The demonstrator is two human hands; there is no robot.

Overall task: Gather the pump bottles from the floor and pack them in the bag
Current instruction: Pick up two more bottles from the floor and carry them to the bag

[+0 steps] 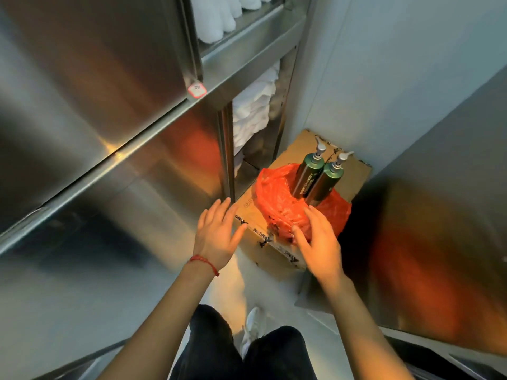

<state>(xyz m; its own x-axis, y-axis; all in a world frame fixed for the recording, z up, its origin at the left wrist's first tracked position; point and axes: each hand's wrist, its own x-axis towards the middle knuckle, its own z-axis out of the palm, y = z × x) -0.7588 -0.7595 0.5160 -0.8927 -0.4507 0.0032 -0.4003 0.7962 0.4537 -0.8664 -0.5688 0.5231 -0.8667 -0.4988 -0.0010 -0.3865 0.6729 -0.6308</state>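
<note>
Bottles (318, 176) in bag (277, 207) on box (255, 239)

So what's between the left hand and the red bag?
In the head view, only the bare cardboard box top lies between the left hand and the red bag.

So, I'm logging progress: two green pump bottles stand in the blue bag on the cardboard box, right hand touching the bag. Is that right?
Not quite: the bag is red, not blue, as the head view shows. The rest holds: two green pump bottles stand in it on the cardboard box, and the right hand touches the bag.
</note>
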